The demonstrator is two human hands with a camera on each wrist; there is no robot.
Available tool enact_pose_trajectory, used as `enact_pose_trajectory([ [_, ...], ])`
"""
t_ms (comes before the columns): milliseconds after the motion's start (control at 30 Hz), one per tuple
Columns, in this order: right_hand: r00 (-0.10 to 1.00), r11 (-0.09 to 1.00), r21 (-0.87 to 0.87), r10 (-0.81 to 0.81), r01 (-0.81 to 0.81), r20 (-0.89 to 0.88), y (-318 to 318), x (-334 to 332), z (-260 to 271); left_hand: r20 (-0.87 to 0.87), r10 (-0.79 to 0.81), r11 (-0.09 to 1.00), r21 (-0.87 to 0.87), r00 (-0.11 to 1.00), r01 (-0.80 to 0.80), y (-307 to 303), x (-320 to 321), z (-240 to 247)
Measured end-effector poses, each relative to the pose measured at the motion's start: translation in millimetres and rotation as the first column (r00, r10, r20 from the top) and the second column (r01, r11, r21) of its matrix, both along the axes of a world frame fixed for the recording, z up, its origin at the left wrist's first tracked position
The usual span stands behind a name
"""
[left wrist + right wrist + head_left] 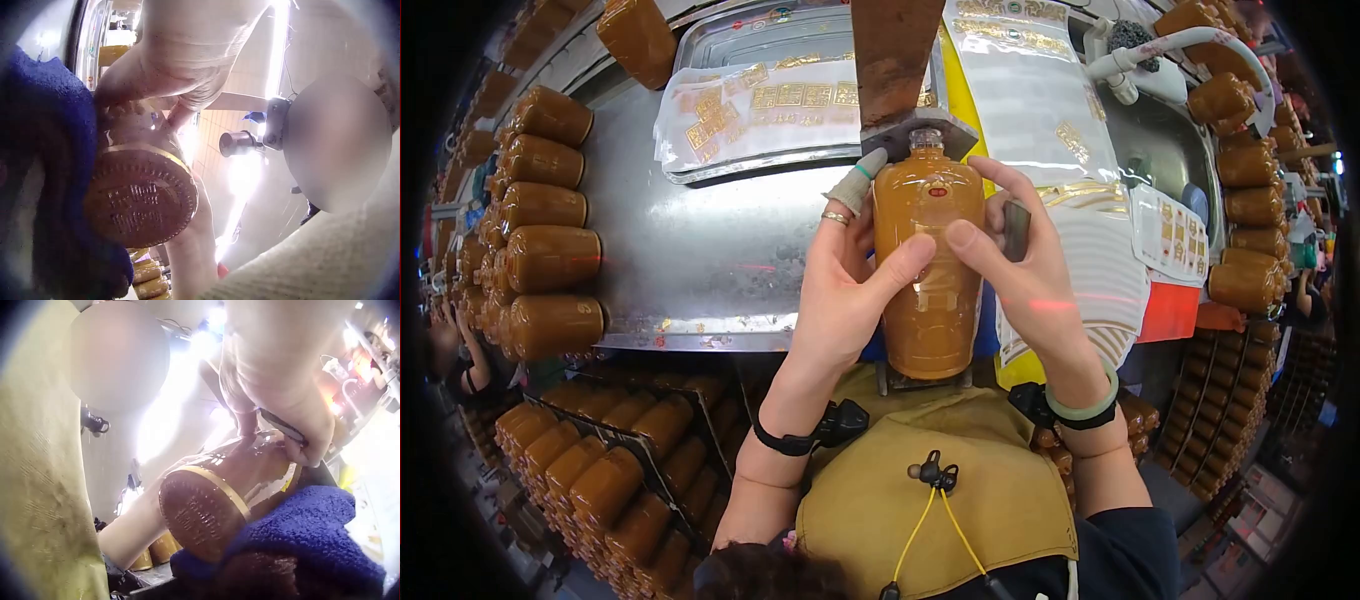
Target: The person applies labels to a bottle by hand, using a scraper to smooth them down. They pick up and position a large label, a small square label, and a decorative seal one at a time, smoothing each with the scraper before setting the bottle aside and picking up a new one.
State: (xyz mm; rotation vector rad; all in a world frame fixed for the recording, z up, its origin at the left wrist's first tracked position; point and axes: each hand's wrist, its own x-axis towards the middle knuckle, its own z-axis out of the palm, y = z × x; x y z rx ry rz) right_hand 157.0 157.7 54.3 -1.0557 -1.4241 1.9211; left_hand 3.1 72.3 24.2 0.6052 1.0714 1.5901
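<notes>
A glossy brown bottle lies on its back in front of the person, its clear neck toward a dark metal stop and its base toward the apron. My left hand grips its left side, with the thumb on the front and a cloth wrap on one finger. From the right, my right hand lays its thumb on the bottle, while its curled fingers hold a flat grey scraper. Embossed marks show on the bottle's round base in the right wrist view. Beneath the bottle is a blue towel.
Gold-printed decal sheets lie on a metal tray at the left, and more sheets at the right. A brown upright bar rises beyond the bottle. Rows of brown bottles line both sides. A white tap stands at the back right.
</notes>
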Motion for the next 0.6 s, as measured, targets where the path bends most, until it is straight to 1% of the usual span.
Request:
enact_pose_trajectory([
  [67,1.000,1.000,-0.012,0.019,-0.019,0.016,0.3,-0.3,-0.4,0.003,0.010,1.000,0.000,1.000,-0.010,1.1,0.0,0.6],
  [133,0.997,0.998,0.058,0.004,-0.009,0.078,-1.3,-1.4,-2.1,0.046,0.038,0.999,-0.027,0.998,-0.036,3.7,1.6,3.3],
  [167,0.997,0.998,0.055,0.005,-0.009,0.078,-1.4,-1.3,-2.6,0.047,0.038,0.999,-0.030,0.998,-0.037,3.6,1.7,4.0],
  [267,0.997,0.997,0.072,0.001,-0.006,0.074,-0.4,-1.1,-4.8,0.055,0.038,0.999,-0.041,0.998,-0.036,4.8,2.5,4.4],
  [333,0.999,0.997,0.061,-0.040,0.040,0.003,-1.3,-3.1,-8.8,0.054,0.050,0.999,-0.013,0.997,-0.050,5.6,2.8,1.4],
  [367,0.999,0.997,0.062,-0.041,0.041,0.002,-0.9,-1.8,-8.1,0.053,0.050,0.999,-0.011,0.997,-0.049,4.5,2.4,1.6],
  [433,0.998,0.997,0.078,0.017,-0.022,0.061,0.8,5.2,-5.9,0.082,0.007,0.997,-0.077,0.997,-0.001,0.3,-0.2,2.3],
  [467,0.997,0.999,0.019,0.032,-0.033,0.068,0.6,10.7,-2.5,0.081,0.008,0.997,-0.076,0.997,-0.002,-3.4,-1.2,1.1],
  [533,0.997,0.998,0.025,0.061,-0.062,0.047,-8.2,23.6,-7.6,0.102,-0.033,0.999,-0.014,0.994,0.034,-15.0,0.1,-3.0],
  [567,0.996,0.996,0.033,0.087,-0.088,0.027,-13.2,27.8,-9.7,0.104,-0.032,0.999,-0.019,0.994,0.034,-19.5,2.5,-4.0],
  [600,0.991,0.991,0.058,0.120,-0.123,0.064,-16.3,27.5,-6.5,0.030,-0.059,0.998,-0.001,0.998,0.059,-23.1,4.9,-4.2],
])
